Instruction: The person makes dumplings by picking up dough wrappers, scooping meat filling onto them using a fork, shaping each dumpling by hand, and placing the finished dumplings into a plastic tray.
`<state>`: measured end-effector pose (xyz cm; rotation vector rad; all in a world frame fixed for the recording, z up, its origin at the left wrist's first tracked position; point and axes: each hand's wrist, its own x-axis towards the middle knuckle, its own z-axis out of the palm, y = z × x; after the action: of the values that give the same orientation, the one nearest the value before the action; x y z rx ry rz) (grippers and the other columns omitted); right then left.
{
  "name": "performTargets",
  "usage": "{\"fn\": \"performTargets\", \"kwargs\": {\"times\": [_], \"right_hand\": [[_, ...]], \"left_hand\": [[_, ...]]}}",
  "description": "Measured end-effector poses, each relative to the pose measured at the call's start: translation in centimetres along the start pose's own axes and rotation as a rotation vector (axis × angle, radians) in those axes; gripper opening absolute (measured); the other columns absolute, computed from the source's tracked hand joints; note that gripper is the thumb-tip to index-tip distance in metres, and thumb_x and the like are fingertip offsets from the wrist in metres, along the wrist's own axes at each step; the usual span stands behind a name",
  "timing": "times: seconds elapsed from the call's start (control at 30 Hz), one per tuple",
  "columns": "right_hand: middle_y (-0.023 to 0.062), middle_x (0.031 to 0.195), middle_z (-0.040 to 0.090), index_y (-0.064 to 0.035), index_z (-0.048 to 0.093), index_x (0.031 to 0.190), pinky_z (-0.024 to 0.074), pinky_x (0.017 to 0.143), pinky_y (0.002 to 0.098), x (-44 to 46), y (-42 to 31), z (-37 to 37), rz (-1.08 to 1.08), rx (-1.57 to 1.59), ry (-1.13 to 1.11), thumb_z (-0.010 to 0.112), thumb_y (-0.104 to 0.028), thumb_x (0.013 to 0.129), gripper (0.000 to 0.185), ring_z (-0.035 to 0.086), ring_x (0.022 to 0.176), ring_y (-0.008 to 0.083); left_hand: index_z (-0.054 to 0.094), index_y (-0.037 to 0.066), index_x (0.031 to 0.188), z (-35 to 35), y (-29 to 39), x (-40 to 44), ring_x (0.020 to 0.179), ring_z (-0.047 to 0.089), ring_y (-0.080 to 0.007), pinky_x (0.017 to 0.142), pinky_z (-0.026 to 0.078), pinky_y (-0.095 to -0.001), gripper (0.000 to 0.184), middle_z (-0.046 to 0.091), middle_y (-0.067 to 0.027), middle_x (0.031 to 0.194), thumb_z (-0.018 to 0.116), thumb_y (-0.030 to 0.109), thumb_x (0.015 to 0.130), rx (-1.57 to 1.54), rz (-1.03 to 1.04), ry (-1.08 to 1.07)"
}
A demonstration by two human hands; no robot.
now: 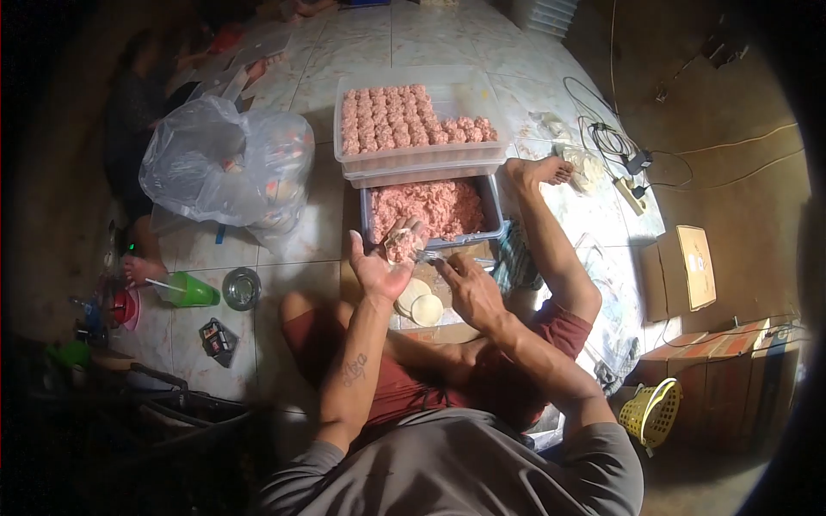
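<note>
My left hand (384, 268) is turned palm up, thumb out to the side, and carries a round dough wrapper with minced meat (402, 247) on it. Gripped in my right hand (474, 293) is a small metal utensil (426, 256); its tip touches the meat, so I cannot tell its exact kind. Just beyond both hands stands a grey tub (496, 225) of pink minced meat (430, 205). Loose round dough wrappers (427, 310) lie below my hands. Behind the tub, stacked clear plastic trays (422, 157) hold rows of meat-filled dumplings (385, 118).
At left are a large clear plastic bag (228, 163) of packed goods, a green cup (194, 290) with a straw and a glass ashtray (242, 288). Another person (138, 120) sits at far left. A power strip (631, 196), cables, cardboard boxes (723, 370) and a yellow basket (650, 414) are at right.
</note>
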<state>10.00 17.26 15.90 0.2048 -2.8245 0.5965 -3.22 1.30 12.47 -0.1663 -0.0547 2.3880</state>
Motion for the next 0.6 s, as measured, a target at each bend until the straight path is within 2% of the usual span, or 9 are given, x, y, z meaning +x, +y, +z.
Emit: {"fn": "performTargets", "kwargs": {"times": [0.07,0.1,0.2,0.27,0.33,0.43,0.5,0.53,0.6], "right_hand": [[0.0195,0.111,0.061,-0.0024,0.062,0.122,0.0530,0.086,0.0454,-0.5,0.2,-0.9,-0.013,0.003,-0.017,0.055,-0.004,0.087,0.036,0.063,0.102,0.0376],[0.0207,0.113,0.061,-0.0020,0.061,0.122,0.0533,0.085,0.0470,-0.8,-0.1,-1.5,0.070,0.063,-0.024,0.055,-0.004,0.088,0.035,0.064,0.101,0.0396],[0.0242,0.117,0.061,-0.0014,0.060,0.121,0.0540,0.080,0.0512,-0.4,-0.6,-2.8,0.237,0.224,-0.013,0.055,-0.003,0.091,0.030,0.064,0.096,0.0459],[0.0254,0.105,0.064,-0.0006,0.062,0.117,0.0529,0.074,0.0497,0.5,-1.2,-3.0,0.124,0.356,0.301,0.054,0.003,0.092,0.027,0.063,0.093,0.0464],[0.0244,0.107,0.063,-0.0009,0.061,0.117,0.0534,0.074,0.0508,0.7,-1.4,-2.3,0.156,0.307,0.266,0.054,0.000,0.092,0.026,0.064,0.091,0.0461],[0.0233,0.107,0.062,-0.0009,0.059,0.116,0.0539,0.073,0.0516,0.9,-1.1,-0.7,0.162,0.228,0.193,0.053,-0.002,0.092,0.025,0.065,0.088,0.0454],[0.0231,0.106,0.062,-0.0009,0.059,0.115,0.0541,0.072,0.0502,1.0,-0.3,0.5,0.118,0.151,0.199,0.051,-0.002,0.091,0.025,0.065,0.087,0.0445],[0.0231,0.106,0.062,-0.0009,0.059,0.115,0.0541,0.072,0.0502,1.0,0.1,0.9,0.113,0.148,0.199,0.051,-0.002,0.091,0.025,0.065,0.087,0.0445],[0.0229,0.106,0.062,-0.0006,0.059,0.114,0.0542,0.072,0.0507,1.3,0.3,0.9,0.144,0.088,0.185,0.051,-0.001,0.090,0.025,0.065,0.086,0.0448]], "left_hand": [[0.036,-0.010,0.148,-0.6,0.7,-0.1,0.148,0.033,-0.0405,0.121,0.028,-0.0555,0.095,0.038,-0.0279,0.156,0.047,0.067,0.095,0.039,0.131,0.177],[0.041,-0.009,0.146,-0.7,0.8,-0.2,0.142,0.042,-0.0406,0.118,0.033,-0.0548,0.090,0.046,-0.0275,0.150,0.047,0.066,0.096,0.064,0.152,0.200],[0.047,-0.007,0.142,-0.9,1.1,-0.7,0.133,0.052,-0.0394,0.113,0.040,-0.0544,0.084,0.055,-0.0263,0.142,0.047,0.064,0.097,0.216,0.124,0.199],[0.049,-0.006,0.140,-0.9,0.6,-0.6,0.129,0.055,-0.0385,0.111,0.042,-0.0540,0.081,0.058,-0.0249,0.138,0.048,0.063,0.098,0.222,0.121,0.160],[0.052,-0.005,0.137,-0.9,0.0,-0.4,0.124,0.058,-0.0377,0.109,0.044,-0.0537,0.078,0.061,-0.0235,0.134,0.048,0.062,0.098,0.228,0.109,0.123],[0.052,-0.005,0.135,-0.1,-0.8,-0.3,0.123,0.059,-0.0354,0.109,0.046,-0.0514,0.065,0.061,-0.0224,0.133,0.052,0.050,0.101,0.259,0.119,0.096],[0.055,-0.003,0.134,0.5,-1.4,-0.2,0.121,0.061,-0.0334,0.104,0.050,-0.0444,0.048,0.061,-0.0176,0.135,0.058,0.032,0.102,0.516,0.191,0.071],[0.055,-0.003,0.134,0.1,-1.2,-0.1,0.121,0.061,-0.0334,0.104,0.050,-0.0444,0.048,0.061,-0.0176,0.135,0.058,0.032,0.102,0.513,0.194,0.067],[0.053,-0.001,0.138,-0.4,-0.7,0.0,0.121,0.062,-0.0319,0.103,0.051,-0.0438,0.046,0.060,-0.0148,0.136,0.064,0.017,0.097,0.654,0.150,0.039]]}}
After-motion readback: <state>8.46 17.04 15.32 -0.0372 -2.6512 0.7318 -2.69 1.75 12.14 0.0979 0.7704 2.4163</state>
